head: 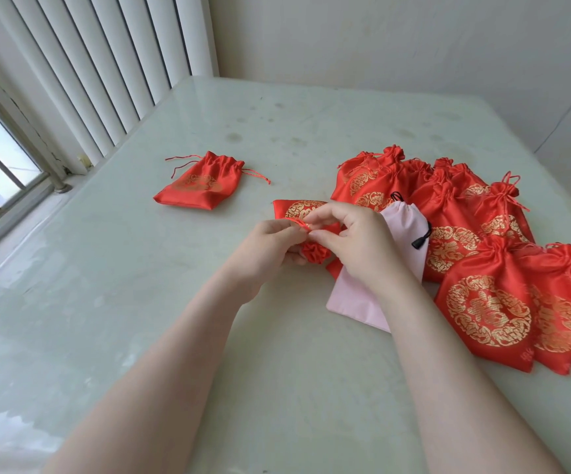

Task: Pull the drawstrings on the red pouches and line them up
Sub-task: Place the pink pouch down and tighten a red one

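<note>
A red satin pouch with a gold pattern lies mid-table, its gathered mouth toward me. My left hand grips that ruffled mouth from the left. My right hand pinches the pouch's neck from the right, fingers curled over it. One cinched red pouch lies alone to the far left, its strings spread out. A heap of several red pouches sits to the right, with two more red pouches nearer me.
A pale pink pouch with a black cord and toggle lies under my right wrist. The pale green table meets white vertical blinds and a window at the left, a white wall behind.
</note>
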Available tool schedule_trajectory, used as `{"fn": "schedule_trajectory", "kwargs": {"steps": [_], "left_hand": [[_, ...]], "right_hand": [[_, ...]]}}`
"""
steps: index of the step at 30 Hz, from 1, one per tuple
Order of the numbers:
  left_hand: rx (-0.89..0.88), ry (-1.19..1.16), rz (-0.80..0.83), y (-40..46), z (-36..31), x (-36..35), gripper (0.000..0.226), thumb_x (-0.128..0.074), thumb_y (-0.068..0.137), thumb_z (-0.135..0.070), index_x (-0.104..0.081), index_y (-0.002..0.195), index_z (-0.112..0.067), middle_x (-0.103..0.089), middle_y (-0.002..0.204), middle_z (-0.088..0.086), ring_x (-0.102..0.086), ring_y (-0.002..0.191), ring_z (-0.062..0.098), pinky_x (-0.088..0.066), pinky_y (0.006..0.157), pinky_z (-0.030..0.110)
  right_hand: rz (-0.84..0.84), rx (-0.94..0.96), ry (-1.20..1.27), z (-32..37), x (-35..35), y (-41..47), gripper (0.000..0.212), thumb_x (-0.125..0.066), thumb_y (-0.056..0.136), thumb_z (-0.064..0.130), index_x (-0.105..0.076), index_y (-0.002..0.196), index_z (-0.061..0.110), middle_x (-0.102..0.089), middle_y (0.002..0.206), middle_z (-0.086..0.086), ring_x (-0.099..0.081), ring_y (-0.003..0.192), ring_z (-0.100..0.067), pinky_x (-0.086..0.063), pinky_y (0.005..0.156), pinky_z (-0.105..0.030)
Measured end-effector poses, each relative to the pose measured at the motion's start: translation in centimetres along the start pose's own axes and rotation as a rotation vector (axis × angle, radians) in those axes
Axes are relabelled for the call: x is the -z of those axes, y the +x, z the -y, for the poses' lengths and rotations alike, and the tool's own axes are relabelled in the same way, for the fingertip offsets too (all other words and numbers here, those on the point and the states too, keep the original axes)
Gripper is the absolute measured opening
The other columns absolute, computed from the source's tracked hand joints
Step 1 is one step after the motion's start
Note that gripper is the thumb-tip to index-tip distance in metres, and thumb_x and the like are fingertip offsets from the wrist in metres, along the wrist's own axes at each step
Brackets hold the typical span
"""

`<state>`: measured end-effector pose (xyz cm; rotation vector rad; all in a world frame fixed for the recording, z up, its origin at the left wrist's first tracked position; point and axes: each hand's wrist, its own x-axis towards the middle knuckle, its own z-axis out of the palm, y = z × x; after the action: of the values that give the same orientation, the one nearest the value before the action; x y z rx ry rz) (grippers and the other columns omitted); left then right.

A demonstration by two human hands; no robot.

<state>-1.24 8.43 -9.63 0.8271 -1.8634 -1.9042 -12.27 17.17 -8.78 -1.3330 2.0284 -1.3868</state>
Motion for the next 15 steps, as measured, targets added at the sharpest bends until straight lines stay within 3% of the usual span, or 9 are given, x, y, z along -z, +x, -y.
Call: {"fn": "schedule_trajectory", "kwargs": {"steps": [4, 7, 11, 13, 15], "left_hand": [[-0.048, 0.124, -0.06, -0.1, 0.2, -0.2, 0.019, -0.052, 0.093, -0.013, -0.059, 0.075, -0.012, -0.063, 0.079, 0.01, -0.063, 0.08, 0.025, -0.05, 0.087, 0.042], [-0.151, 0.34, -0.154, -0.1, 0.1, -0.4, 0.015, -0.055, 0.09, -0.015, -0.061, 0.078, -0.009, -0.068, 0.086, 0.011, -0.069, 0.08, 0.025, -0.052, 0.078, 0.035], [-0.389, 0.579, -0.248, -0.3, -0.2, -0.3, 0.011, -0.06, 0.086, -0.005, -0.061, 0.075, -0.003, -0.058, 0.085, 0.006, -0.065, 0.066, 0.026, -0.049, 0.066, 0.032], [-0.449, 0.624, -0.281, -0.3, -0.2, -0.1, 0.01, -0.061, 0.086, -0.005, -0.061, 0.077, 0.0, -0.055, 0.086, 0.006, -0.062, 0.064, 0.028, -0.047, 0.064, 0.035], [-0.509, 0.664, -0.306, -0.3, -0.2, -0.1, 0.01, -0.06, 0.086, -0.006, -0.061, 0.079, 0.001, -0.051, 0.087, 0.005, -0.06, 0.064, 0.03, -0.046, 0.064, 0.036]], "right_hand": [[-0.057, 0.013, -0.02, 0.2, 0.2, -0.1, 0.027, -0.066, 0.081, 0.005, -0.062, 0.081, 0.032, -0.061, 0.073, 0.014, -0.056, 0.07, 0.006, -0.04, 0.065, -0.007], [-0.121, -0.017, -0.007, 0.2, -0.2, -0.1, 0.031, -0.066, 0.08, 0.006, -0.055, 0.076, 0.034, -0.062, 0.073, 0.013, -0.057, 0.07, 0.004, -0.039, 0.065, -0.007], [-0.171, 0.02, -0.108, 0.4, -0.6, -0.2, 0.013, -0.066, 0.082, 0.009, -0.07, 0.083, 0.022, -0.066, 0.076, 0.014, -0.06, 0.071, 0.004, -0.047, 0.068, -0.014], [-0.218, 0.131, -0.271, 0.7, -0.7, -0.5, 0.012, -0.064, 0.083, 0.014, -0.074, 0.087, 0.018, -0.071, 0.084, 0.003, -0.066, 0.079, -0.013, -0.052, 0.07, -0.031], [-0.208, 0.22, -0.434, 1.1, -0.7, -0.6, 0.015, -0.059, 0.085, 0.016, -0.073, 0.091, 0.018, -0.07, 0.091, -0.004, -0.065, 0.083, -0.027, -0.05, 0.063, -0.035]]}}
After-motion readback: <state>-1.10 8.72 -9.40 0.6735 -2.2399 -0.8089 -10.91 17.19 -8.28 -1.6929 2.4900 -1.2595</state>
